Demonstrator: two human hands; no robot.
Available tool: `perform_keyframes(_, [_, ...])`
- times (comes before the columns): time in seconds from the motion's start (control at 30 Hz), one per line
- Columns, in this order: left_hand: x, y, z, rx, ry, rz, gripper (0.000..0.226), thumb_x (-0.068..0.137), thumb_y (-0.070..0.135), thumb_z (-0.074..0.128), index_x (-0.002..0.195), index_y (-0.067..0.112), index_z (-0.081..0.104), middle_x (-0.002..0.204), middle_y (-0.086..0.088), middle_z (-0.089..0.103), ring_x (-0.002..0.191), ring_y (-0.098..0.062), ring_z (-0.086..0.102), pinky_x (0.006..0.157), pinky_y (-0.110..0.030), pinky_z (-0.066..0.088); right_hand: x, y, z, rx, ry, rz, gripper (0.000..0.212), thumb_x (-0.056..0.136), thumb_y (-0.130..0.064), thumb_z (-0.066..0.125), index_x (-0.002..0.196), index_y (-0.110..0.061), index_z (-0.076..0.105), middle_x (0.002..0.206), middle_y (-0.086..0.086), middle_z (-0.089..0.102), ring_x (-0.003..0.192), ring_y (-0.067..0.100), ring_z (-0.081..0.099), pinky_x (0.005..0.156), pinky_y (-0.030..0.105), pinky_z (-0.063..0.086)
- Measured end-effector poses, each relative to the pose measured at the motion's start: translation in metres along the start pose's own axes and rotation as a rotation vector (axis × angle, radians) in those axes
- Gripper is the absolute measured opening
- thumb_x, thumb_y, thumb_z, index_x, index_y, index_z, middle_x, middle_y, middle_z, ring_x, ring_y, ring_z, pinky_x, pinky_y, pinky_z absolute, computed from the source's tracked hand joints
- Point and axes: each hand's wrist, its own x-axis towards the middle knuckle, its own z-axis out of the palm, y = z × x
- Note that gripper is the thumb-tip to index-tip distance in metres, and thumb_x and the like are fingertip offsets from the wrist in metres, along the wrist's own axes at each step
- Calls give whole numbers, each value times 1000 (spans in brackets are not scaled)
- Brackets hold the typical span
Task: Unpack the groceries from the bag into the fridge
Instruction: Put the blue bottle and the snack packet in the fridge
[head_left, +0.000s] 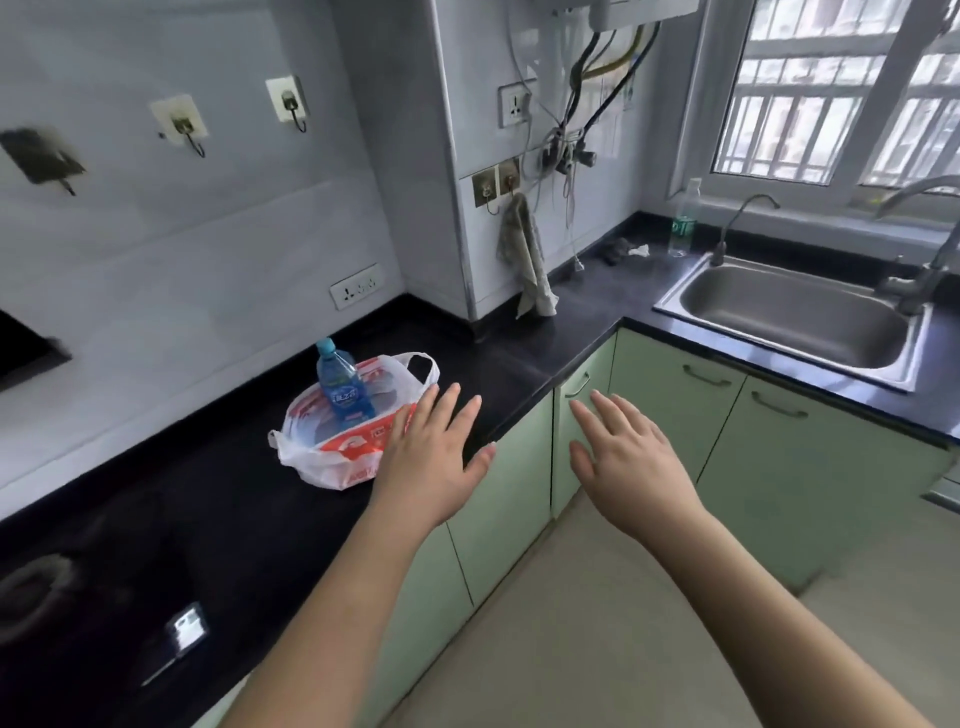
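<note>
A white and red plastic bag (332, 452) lies open on the black countertop (218, 499). A blue bottle (343, 389) with a blue cap stands upright inside it. My left hand (436, 452) hovers flat, fingers apart, over the bag's right edge and holds nothing. My right hand (623, 457) is stretched out, fingers spread and empty, in front of the green cabinet doors, well right of the bag. No fridge is in view.
A steel sink (795, 322) with taps sits at the right under the window. A clear bottle (683, 221) stands behind it. A cloth (527, 260) hangs from a wall hook. Green cabinets (675, 415) run under the counter; a beige floor lies below.
</note>
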Motion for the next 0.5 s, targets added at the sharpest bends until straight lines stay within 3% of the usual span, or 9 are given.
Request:
perform_keyframes(0.17, [4,-15,14,37,6,-99,77,84,66,3,152,32,14,161,3,14,148,-19,3,119,-42,6,37,-2,12,10,-25,-106,55,101,-43,25,153,-27,16,161,0,15,148,20,7,118,33,7])
perform_keyframes(0.3, [4,-39,18,55,15,-181,72,88,64,8,152,31,16,160,3,18,148,-21,7,118,-42,10,65,-19,26,21,-28,-207,55,101,-43,27,153,-27,18,161,1,16,148,21,9,117,33,8])
perform_keyframes(0.5, [12,-85,33,54,-16,-272,65,98,60,20,153,27,16,162,0,11,148,-20,1,118,-40,3,112,-56,59,38,-38,-306,54,101,-41,33,151,-23,26,158,4,25,146,24,16,117,34,12])
